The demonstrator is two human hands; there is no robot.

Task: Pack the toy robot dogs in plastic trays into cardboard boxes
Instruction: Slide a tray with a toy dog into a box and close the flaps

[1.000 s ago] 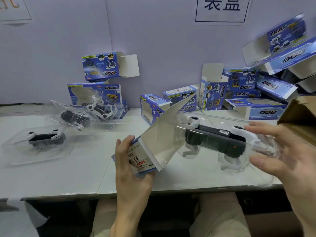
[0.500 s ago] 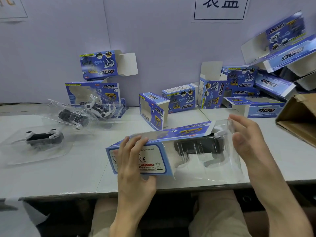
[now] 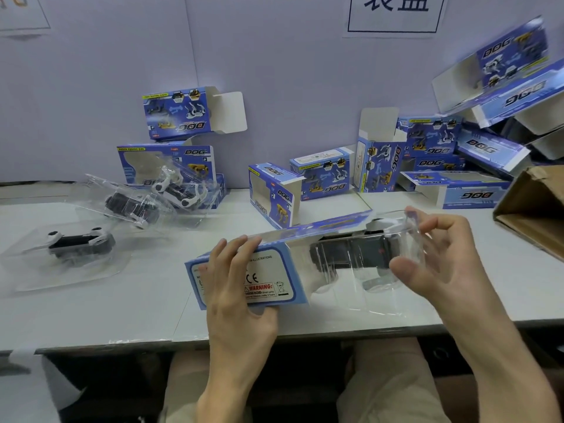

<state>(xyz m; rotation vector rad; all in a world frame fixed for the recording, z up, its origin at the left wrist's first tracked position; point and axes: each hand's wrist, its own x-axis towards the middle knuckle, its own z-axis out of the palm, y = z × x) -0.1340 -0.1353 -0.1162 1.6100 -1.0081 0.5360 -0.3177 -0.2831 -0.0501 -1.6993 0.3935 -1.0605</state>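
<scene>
Three trayed dogs (image 3: 81, 244) aside, fourth trayed dog (image 3: 351, 254) half in box (image 3: 282, 271).

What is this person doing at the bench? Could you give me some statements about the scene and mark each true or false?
1. The left hand grips the closed end of the blue box. True.
2. The clear tray with its toy dog sits fully inside that box. False: roughly half sticks out of the open end.
3. The right hand holds the tray's outer end, fingers curled over it. True.
4. No other toy dogs are in view. False: three more trayed dogs lie at the left.
5. The brown carton stands at the left. False: it is at the right edge.
</scene>
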